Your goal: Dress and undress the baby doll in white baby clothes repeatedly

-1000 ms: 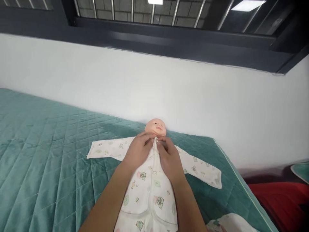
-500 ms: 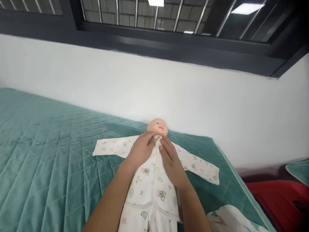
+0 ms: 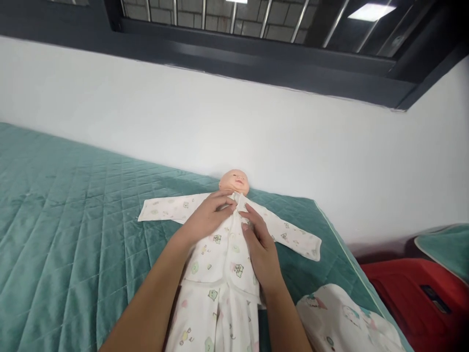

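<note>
A baby doll (image 3: 234,181) lies on its back on the green quilted bedspread, its head close to the wall. It wears a white printed baby shirt (image 3: 208,266) with long sleeves spread to both sides, and matching pants (image 3: 198,318). My left hand (image 3: 210,215) is at the upper chest, thumb and fingertips closed on the shirt's front edge just below the collar. Across the front seam, my right hand (image 3: 259,244) rests on the shirt with bent fingers and a gap between thumb and forefinger. The doll's hands are not visible.
A white printed cloth (image 3: 348,318) lies bunched at the lower right of the green bedspread (image 3: 91,234). Beyond the bed's right edge is a red plastic object (image 3: 410,293). A white wall (image 3: 176,122) and a dark-framed barred window (image 3: 220,46) stand behind.
My right hand has drawn back slightly from the collar and its fingers have parted. My left hand stays near the collar. The view has tilted down a little.
</note>
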